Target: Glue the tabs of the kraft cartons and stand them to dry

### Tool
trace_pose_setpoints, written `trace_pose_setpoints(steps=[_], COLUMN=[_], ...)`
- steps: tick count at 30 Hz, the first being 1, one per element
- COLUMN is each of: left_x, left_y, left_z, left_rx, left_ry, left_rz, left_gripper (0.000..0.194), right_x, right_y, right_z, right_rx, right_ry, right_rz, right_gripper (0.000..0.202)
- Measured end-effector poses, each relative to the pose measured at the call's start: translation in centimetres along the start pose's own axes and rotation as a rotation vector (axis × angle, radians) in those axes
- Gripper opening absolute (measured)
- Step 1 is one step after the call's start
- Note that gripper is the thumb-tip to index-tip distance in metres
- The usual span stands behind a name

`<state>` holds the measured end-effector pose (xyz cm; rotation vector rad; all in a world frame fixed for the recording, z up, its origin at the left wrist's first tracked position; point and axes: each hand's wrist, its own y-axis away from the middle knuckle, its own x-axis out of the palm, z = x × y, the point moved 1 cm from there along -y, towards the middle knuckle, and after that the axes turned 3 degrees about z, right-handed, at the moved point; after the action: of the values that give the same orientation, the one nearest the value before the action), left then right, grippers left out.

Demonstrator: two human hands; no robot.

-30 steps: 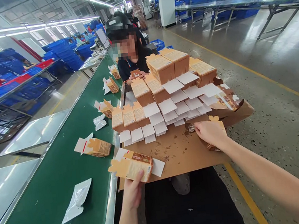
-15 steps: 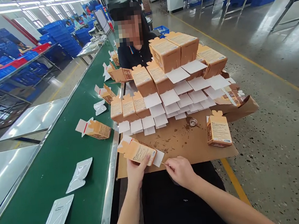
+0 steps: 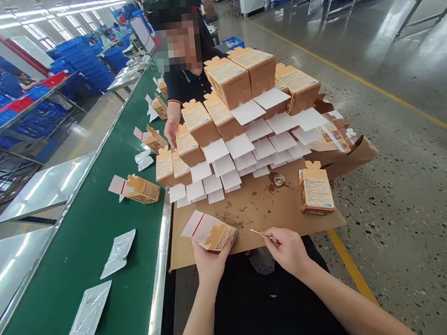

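Note:
My left hand (image 3: 211, 266) is wrapped round a small orange-brown carton (image 3: 219, 235), tilted over the cardboard's near edge. Its white flap with a red strip stands open toward the upper left. In my right hand (image 3: 289, 250) a thin cotton swab (image 3: 256, 232) is pinched, its pale tip pointing left, apart from the carton. Beyond my hands, a small clear dish (image 3: 279, 180) sits among wet spots on the brown cardboard (image 3: 247, 207). One carton (image 3: 316, 190) stands upright to the right of the dish.
Stacked cartons (image 3: 197, 120) with white flaps sticking out fill the far part of the cardboard. A co-worker's hand (image 3: 171, 133) touches the stack's left side. On the green conveyor belt (image 3: 104, 200) lie silver pouches (image 3: 88, 312) and an open carton (image 3: 142, 190).
The carton in my left hand has turned, its red-striped flap now showing. My right hand has moved away from it with the swab. The co-worker's hand now reaches a carton atop the stack's left end.

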<state>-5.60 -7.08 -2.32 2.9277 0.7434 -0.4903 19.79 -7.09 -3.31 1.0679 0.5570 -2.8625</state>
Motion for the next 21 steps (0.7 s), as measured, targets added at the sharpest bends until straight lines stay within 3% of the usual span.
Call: trace_pose_setpoints(steps=[6, 10, 12, 15, 19, 21], left_x=[0.3, 1.2, 0.8, -2.6, -10.6, -14.1], left_y=[0.2, 0.2, -0.3, -2.2, -5.1, -5.9], left_z=[0.6, 1.5, 1.5, 1.3, 1.9, 2.9], left_rx=[-0.026, 0.001, 0.039, 0.036, -0.048, -0.077], left_ry=[-0.094, -0.080, -0.084, -0.143, -0.145, -0.131], left_rz=[0.032, -0.013, -0.053, -0.211, -0.560, -0.645], left_gripper=[0.088, 0.084, 0.081, 0.083, 0.097, 0.098], right_x=[-0.5, -0.8, -1.2, -1.7, -2.3, -2.4], right_y=[0.7, 0.9, 0.9, 1.0, 1.3, 1.5], right_z=[0.7, 1.4, 1.5, 1.2, 0.4, 0.2], right_rx=[-0.009, 0.023, 0.029, 0.024, 0.024, 0.035], right_ry=[-0.011, -0.010, -0.015, -0.041, -0.102, -0.132], right_rz=[-0.046, 0.003, 0.022, -0.008, -0.086, -0.105], right_gripper=[0.038, 0.040, 0.040, 0.037, 0.032, 0.033])
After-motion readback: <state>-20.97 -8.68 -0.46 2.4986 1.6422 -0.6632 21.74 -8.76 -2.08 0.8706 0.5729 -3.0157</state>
